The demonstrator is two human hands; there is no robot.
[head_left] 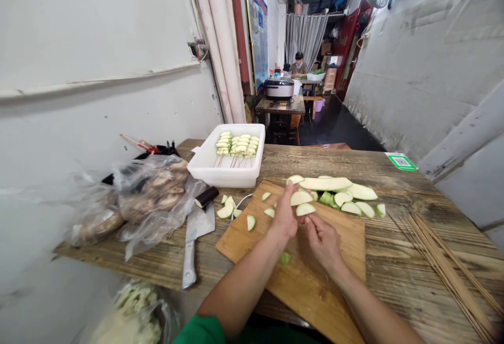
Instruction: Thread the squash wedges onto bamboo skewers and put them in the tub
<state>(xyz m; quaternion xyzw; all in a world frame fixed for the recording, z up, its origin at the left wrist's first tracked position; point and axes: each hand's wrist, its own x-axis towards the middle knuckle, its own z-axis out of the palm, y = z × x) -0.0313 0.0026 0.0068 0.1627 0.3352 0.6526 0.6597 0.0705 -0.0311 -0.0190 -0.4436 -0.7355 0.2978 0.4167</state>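
Note:
My left hand (285, 215) is closed on half-round zucchini slices (301, 198), held above the cutting board. My right hand (322, 239) pinches what looks like a thin skewer, mostly hidden by the fingers, just under the lowest slice (305, 209). Beneath both hands lies a wooden cutting board (342, 281), with a few loose slices (251, 222) on its left part. Beyond my hands, more cut zucchini (352, 207) and long pale pieces (326, 184) are heaped at the board's far edge. Bamboo skewers (441, 265) lie on the table to the right.
A white tray (224, 177) holds threaded zucchini skewers. A cleaver (190, 260) and a dark eggplant-like piece (206, 197) lie left of the board, near plastic bags (157, 186). Bagged cauliflower (136, 302) sits lower left. A person (299, 65) sits at a far table.

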